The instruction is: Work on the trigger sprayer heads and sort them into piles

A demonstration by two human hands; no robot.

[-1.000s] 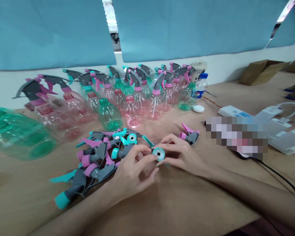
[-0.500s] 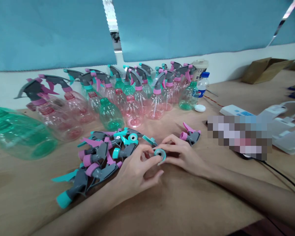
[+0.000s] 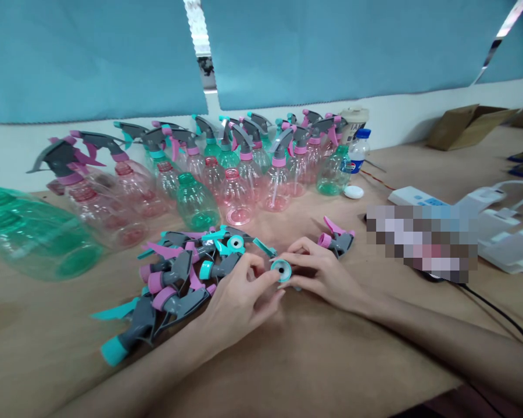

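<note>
Both of my hands meet over the brown table [image 3: 314, 360] around a teal-capped spray trigger head [image 3: 281, 270]. My left hand [image 3: 239, 305] pinches its round teal cap from the left with thumb and fingers. My right hand [image 3: 320, 273] curls round the head from the right, its fingers closed on the body. The cap's open white-ringed end faces me. A pile of loose grey trigger heads [image 3: 174, 278] with pink and teal parts lies just left of my left hand. One pink and grey trigger head [image 3: 336, 239] lies apart behind my right hand.
Several pink and green clear spray bottles [image 3: 244, 168] stand in rows at the back, some with triggers fitted. Green bottles [image 3: 30, 238] lie at the far left. A small water bottle [image 3: 357, 150], white devices with cables [image 3: 497, 229] and cardboard [image 3: 466, 125] sit to the right.
The teal cap has turned between my fingers, tilting half a second ago and now facing me again. Both hands stay in the same spot.
</note>
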